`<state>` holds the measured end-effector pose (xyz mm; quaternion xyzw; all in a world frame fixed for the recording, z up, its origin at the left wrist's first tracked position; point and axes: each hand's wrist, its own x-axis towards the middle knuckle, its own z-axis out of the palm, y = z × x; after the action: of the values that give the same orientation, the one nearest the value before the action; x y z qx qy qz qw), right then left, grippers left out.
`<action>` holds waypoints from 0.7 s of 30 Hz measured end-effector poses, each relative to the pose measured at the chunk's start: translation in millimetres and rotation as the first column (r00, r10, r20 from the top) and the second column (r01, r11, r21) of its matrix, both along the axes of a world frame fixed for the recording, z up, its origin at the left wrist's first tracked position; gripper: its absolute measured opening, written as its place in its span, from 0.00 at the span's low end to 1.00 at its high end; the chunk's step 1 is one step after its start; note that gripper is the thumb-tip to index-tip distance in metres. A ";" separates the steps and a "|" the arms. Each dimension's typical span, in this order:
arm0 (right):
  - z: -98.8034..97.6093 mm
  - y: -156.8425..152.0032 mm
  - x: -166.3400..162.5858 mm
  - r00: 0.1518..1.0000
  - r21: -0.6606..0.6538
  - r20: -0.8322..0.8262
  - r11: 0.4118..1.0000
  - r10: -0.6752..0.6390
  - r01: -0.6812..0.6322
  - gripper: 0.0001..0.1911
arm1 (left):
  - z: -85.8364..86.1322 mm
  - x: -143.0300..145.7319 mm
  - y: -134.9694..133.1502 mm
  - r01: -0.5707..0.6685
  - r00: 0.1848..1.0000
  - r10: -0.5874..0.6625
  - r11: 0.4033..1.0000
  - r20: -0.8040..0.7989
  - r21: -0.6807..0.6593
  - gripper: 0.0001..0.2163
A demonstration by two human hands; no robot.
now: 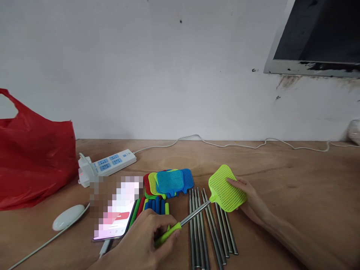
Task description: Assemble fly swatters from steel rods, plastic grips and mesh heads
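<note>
A yellow-green fly swatter point(225, 189) with a metal shaft is held between both hands, slanting up to the right. My left hand point(149, 240) is closed around its yellow-green handle grip. At the other end, my right hand point(247, 198) pinches the perforated head, thumb on top and the other fingers behind it. Below the shaft lie several loose metal rods point(198, 232) side by side. Coloured handle grips point(157, 206) in green, red, blue and yellow lie just beyond my left hand, partly hidden by it. Behind them is an overlapping pile of swatter heads point(170, 182).
A lit phone point(119, 210), partly pixelated, lies left of the grips. Behind it are a white power strip point(115, 161) with a plug and a white oval device point(68, 217) with a cable. A red plastic bag point(36, 157) stands at far left. A white cord point(225, 144) runs along the wall.
</note>
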<state>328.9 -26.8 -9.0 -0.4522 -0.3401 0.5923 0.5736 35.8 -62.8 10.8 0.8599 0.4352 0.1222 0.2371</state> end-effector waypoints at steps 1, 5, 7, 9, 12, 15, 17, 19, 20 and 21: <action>-0.4 1.0 0.4 1.000 -0.015 0.006 1.000 0.003 -0.003 0.17 | -0.9 -0.4 0.5 0.000 1.000 0.000 1.000 0.016 -0.002 0.12; -3.1 4.8 -0.1 1.000 -0.081 0.007 0.997 0.001 0.000 0.20 | -7.2 -3.2 3.2 -0.049 0.995 0.049 0.999 0.083 -0.001 0.05; -4.9 6.2 -0.2 1.000 -0.096 0.001 0.995 -0.007 0.007 0.20 | -9.8 -4.7 4.9 -0.075 0.993 0.073 0.997 0.088 0.022 0.06; -6.8 7.6 1.0 1.000 -0.097 -0.008 0.995 -0.011 0.010 0.19 | -10.4 -5.8 6.6 -0.084 0.994 0.079 0.994 0.073 0.067 0.06; -8.9 9.1 4.7 0.999 -0.081 -0.049 0.997 -0.019 0.015 0.17 | -7.8 -5.7 7.7 -0.092 0.995 0.086 0.989 0.060 0.115 0.07; -7.8 6.6 6.2 0.988 0.010 -0.154 1.000 0.026 -0.025 0.19 | -4.3 -3.3 6.7 -0.079 0.994 0.074 0.995 0.077 0.062 0.10; -5.6 0.9 2.4 0.981 0.101 -0.150 0.989 0.126 -0.111 0.22 | -3.6 -1.3 5.1 -0.069 0.994 0.065 0.997 0.084 0.040 0.13; -3.6 -7.4 -5.9 0.965 0.140 -0.052 0.959 0.256 -0.246 0.22 | -4.1 0.5 2.7 -0.061 0.996 0.059 0.998 0.071 0.025 0.15; -3.2 -11.7 -11.1 0.946 0.119 0.005 0.939 0.324 -0.322 0.19 | -4.5 1.3 1.2 -0.053 0.997 0.052 0.999 0.060 0.012 0.15; -3.2 -15.8 -16.5 0.926 0.093 0.031 0.921 0.376 -0.377 0.18 | -4.7 2.1 -0.5 -0.041 0.998 0.041 0.999 0.049 -0.005 0.16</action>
<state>312.4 -42.6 -12.2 -0.3536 -0.4528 0.6713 0.4683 37.9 -63.3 6.1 0.8471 0.4470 0.1473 0.2468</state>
